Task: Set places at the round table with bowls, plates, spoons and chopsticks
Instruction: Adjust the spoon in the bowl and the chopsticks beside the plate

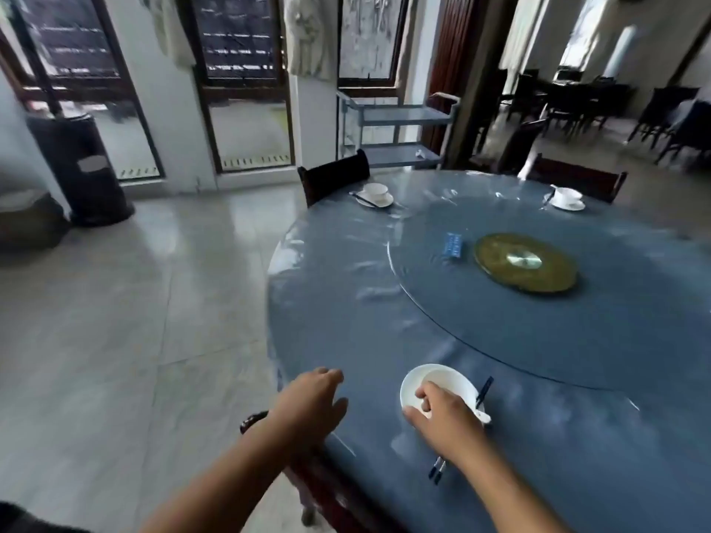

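While the left hand [312,402] hangs open, the right hand [448,419] seemingly grips chopsticks [484,392] beside the bowl [442,377].

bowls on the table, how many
3: the near bowl held by the right hand, the far left bowl, the far right bowl. Others may sit beyond the frame.

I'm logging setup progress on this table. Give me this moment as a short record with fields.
left hand: open, at the near edge of the table
right hand: grips the near bowl by its rim
chopsticks: dark pair beside the near bowl, passing under the right hand
far settings: two, left setting and right setting, each a bowl on a plate
centre: glass turntable with a blue card on it
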